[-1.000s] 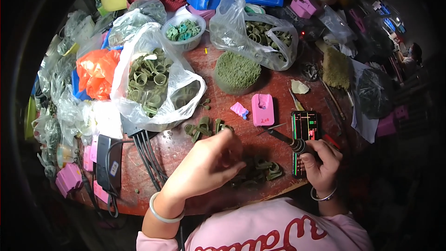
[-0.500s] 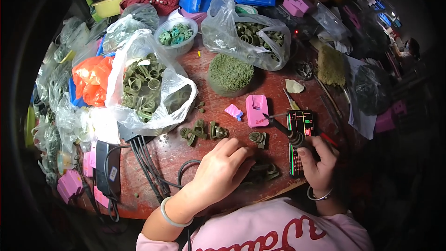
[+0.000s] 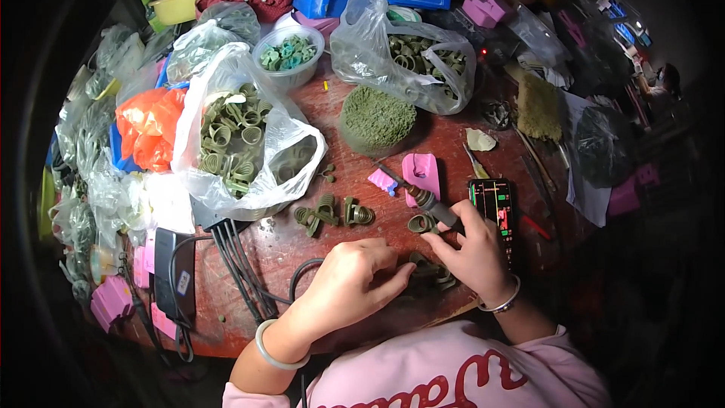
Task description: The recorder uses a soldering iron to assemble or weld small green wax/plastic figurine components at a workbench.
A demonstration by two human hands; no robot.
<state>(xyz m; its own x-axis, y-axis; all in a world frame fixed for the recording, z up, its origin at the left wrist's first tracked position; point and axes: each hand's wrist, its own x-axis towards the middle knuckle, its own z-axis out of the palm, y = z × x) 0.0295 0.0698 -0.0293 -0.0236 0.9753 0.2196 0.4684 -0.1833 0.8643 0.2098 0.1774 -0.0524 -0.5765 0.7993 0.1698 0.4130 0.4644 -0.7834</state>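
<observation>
My right hand (image 3: 474,245) grips a soldering-iron-like pen (image 3: 432,205), its thin tip slanting up and left past a pink block (image 3: 423,174). Thumb and fingertips of that hand also meet a green ring-shaped piece (image 3: 421,224), which looks like wax. My left hand (image 3: 351,279) rests lower on the table, fingers curled and thumb pointing right; whatever lies inside them is hidden. By its thumb are more dark green pieces (image 3: 436,272), partly in shadow. Farther off lie a coiled green ring (image 3: 359,214) and a small group of green rings (image 3: 316,215).
A plastic bag of green rings (image 3: 249,211) stands at left, another bag (image 3: 362,19) at the back. Between them are a tub of blue-green bits (image 3: 287,79) and a round green mound (image 3: 377,121). A lit phone (image 3: 492,208) lies right; black cables (image 3: 242,272) cross the left side.
My right hand has moved left with the pen, from over the phone to the single green ring beside the pink block. My left hand has shifted slightly down, its thumb now extended.
</observation>
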